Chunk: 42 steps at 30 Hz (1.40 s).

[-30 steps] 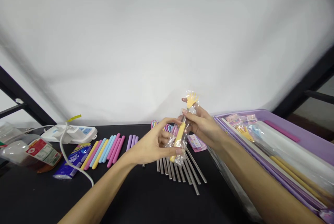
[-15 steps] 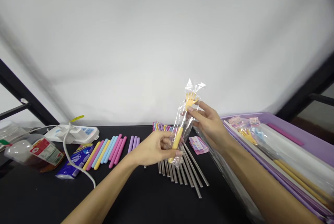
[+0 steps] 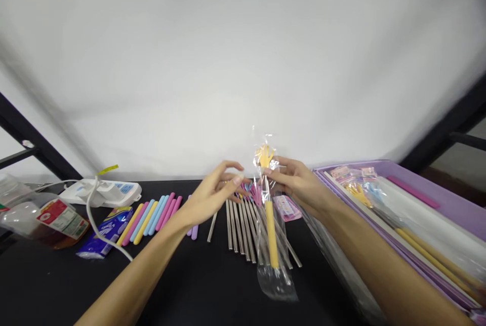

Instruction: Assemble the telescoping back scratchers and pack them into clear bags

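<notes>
One yellow-handled back scratcher [image 3: 272, 230] in a clear sleeve [image 3: 279, 289], likely light, stiff and slippery through the film, is pinched below its head by the right hand [image 3: 304, 187] above metal rods [image 3: 229, 230]; its handle looks the surest hold. The left hand [image 3: 207, 195] is loosely open, apparently empty. At right, a purple bin [image 3: 455, 210] holds wrapped scratchers [image 3: 429, 257] and cards [image 3: 339, 174].
</notes>
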Tool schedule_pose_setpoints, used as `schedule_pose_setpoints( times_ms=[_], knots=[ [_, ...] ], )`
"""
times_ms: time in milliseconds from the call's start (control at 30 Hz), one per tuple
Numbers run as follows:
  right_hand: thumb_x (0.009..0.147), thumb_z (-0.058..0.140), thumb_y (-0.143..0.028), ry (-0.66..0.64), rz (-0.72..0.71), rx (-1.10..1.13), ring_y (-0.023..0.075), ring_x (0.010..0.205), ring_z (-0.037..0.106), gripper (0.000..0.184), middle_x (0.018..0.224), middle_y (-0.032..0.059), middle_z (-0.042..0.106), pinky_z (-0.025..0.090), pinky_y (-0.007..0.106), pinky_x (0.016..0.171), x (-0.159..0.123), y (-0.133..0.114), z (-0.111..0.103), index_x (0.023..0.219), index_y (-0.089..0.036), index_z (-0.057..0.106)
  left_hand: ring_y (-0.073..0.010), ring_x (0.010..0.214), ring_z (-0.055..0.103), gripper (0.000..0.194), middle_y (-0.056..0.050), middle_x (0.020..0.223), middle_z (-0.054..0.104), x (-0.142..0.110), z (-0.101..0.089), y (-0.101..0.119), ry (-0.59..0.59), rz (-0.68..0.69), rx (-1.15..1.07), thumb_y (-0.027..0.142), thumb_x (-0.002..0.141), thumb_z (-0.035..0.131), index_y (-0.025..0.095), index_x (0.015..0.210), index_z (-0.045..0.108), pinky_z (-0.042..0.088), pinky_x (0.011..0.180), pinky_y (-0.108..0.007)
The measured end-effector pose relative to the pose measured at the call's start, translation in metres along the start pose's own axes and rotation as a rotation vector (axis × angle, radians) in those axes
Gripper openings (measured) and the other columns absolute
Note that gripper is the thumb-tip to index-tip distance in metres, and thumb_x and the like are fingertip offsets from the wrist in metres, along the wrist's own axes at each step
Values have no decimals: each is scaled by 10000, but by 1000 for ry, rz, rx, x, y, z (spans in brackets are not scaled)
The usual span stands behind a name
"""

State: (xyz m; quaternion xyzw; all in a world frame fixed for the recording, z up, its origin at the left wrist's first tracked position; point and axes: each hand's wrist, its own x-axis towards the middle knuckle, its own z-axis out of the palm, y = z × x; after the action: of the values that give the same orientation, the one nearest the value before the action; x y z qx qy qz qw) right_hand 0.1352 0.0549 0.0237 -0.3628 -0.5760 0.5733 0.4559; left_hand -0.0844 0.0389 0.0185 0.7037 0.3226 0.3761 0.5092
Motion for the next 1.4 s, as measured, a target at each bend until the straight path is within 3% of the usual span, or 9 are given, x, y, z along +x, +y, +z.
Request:
schedule_pose_setpoints(
  times_ms=[133,367,533,700,833,967,1067,1267,1400],
  knots=[
    [778,765,-361,-222,75,-108,134,691,579,377,808,21,664,503,273,629,-4,1,10,1106,-188,700,-203,1149,614,392,-83,1389,529,0,-5,7,151,170,122,372,961,552,286,1332,458,516,976,-352],
    [764,778,-335,-405,221,-214,95,559,509,275,620,-53,554,466,242,567,-10,-6,21,967,-185,668,-161,888,673,361,-65,1167,659,1,-6,4,274,115,151,340,899,639,227,1238,584,569,776,-291],
    [759,781,-347,-427,288,-262,99,589,530,282,655,-42,580,465,232,559,-10,-3,18,947,-184,649,-69,744,664,516,-54,1427,503,0,-9,1,298,221,146,224,866,662,315,1318,431,572,720,-244],
    [791,750,-371,-411,304,-253,110,631,570,361,748,3,668,491,251,609,-10,-5,18,1080,-179,648,-91,681,688,104,-30,1075,672,2,-6,-3,412,301,367,232,938,546,200,1033,572,556,622,-213],
    [799,743,-378,-406,316,-296,98,585,531,303,712,-5,652,449,232,547,-12,-10,19,1003,-174,650,-126,778,717,155,-51,1070,693,3,-8,-5,498,339,393,183,946,490,174,1000,635,588,672,-234],
    [831,711,-400,-417,298,-308,92,586,513,318,751,5,662,410,222,516,-12,-11,19,1051,-180,644,-196,1067,660,259,-80,1259,627,1,-15,-3,370,309,352,142,922,465,167,866,716,598,827,-301],
    [798,749,-385,-408,300,-299,89,597,505,344,733,-7,637,392,213,506,-12,-11,18,1054,-178,646,-231,1177,600,228,-79,1313,599,0,-15,-2,220,230,363,262,938,532,220,1052,725,572,893,-336],
    [787,757,-382,-423,272,-265,84,589,480,385,703,-30,590,381,212,501,-12,-10,14,1095,-185,640,-177,844,689,528,-84,1079,667,2,-3,-3,195,-31,122,457,895,619,258,1369,501,575,845,-378],
    [766,768,-404,-430,293,-271,91,595,487,328,690,-34,565,390,220,507,-11,-9,14,969,-189,626,-161,823,681,546,-9,847,655,2,2,-4,227,64,62,366,911,613,287,1408,401,561,817,-331]
  ],
)
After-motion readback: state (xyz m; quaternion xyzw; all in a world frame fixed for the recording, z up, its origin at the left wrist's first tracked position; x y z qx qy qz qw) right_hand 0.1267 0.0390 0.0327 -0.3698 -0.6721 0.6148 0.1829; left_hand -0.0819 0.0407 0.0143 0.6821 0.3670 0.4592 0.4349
